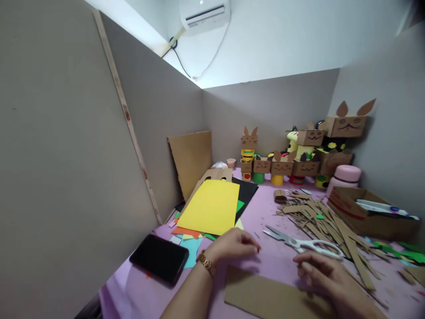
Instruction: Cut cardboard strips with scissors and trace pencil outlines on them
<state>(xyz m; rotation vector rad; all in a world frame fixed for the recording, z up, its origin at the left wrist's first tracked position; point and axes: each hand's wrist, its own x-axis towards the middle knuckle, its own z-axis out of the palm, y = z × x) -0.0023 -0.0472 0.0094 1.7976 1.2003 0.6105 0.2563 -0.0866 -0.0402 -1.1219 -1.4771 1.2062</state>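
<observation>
My left hand [232, 245], with a gold watch at the wrist, rests on the pink table [265, 212], fingers curled loosely and nothing visible in them. It lies just beyond the far edge of a flat brown cardboard piece [265, 297]. My right hand [327, 274] lies on the right part of that cardboard, fingers bent and blurred. White-handled scissors [300, 241] lie open on the table just beyond my right hand, not held.
A black phone [160, 258] lies at the left. Yellow paper [212, 206] tops a stack of coloured sheets. Cardboard strips [327, 223] litter the right. A cardboard box [372, 212] holds pens. Cardboard animal figures [282, 165] line the back wall beside a pink bottle [345, 177].
</observation>
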